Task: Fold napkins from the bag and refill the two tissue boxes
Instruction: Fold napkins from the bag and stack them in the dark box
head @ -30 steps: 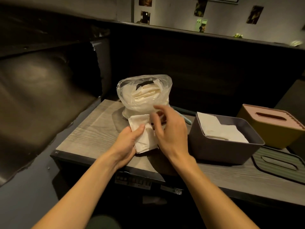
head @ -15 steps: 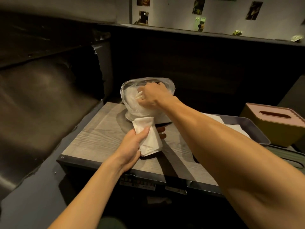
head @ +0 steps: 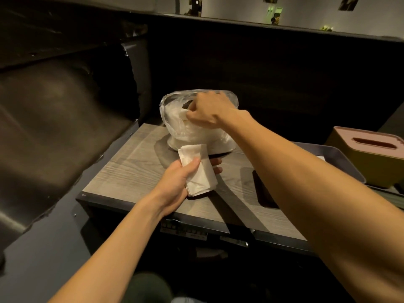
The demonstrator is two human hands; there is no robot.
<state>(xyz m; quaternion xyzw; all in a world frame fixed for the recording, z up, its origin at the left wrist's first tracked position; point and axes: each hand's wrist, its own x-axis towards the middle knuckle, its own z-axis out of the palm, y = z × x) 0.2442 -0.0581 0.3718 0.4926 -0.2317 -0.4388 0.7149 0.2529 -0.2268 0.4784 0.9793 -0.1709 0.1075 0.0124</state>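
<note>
A clear plastic bag (head: 175,127) of white napkins stands at the back of the wooden table (head: 135,171). My right hand (head: 209,110) reaches into its top and pinches a napkin there. Nearer the table's front, my left hand (head: 181,178) grips a folded white napkin stack (head: 196,169), thumb on top. A grey tissue box (head: 347,165) without a lid sits to the right, mostly hidden by my right forearm. Behind it stands a mustard tissue box (head: 371,162) with a pink slotted lid.
A dark padded booth seat (head: 54,127) fills the left side. A dark partition wall (head: 262,62) rises behind the table. The table's front edge (head: 175,217) carries a label strip. A dark lid (head: 400,197) lies at the far right edge.
My right hand went from beside the folded stack up into the bag, where it now pinches a napkin. My left hand has kept hold of the stack.
</note>
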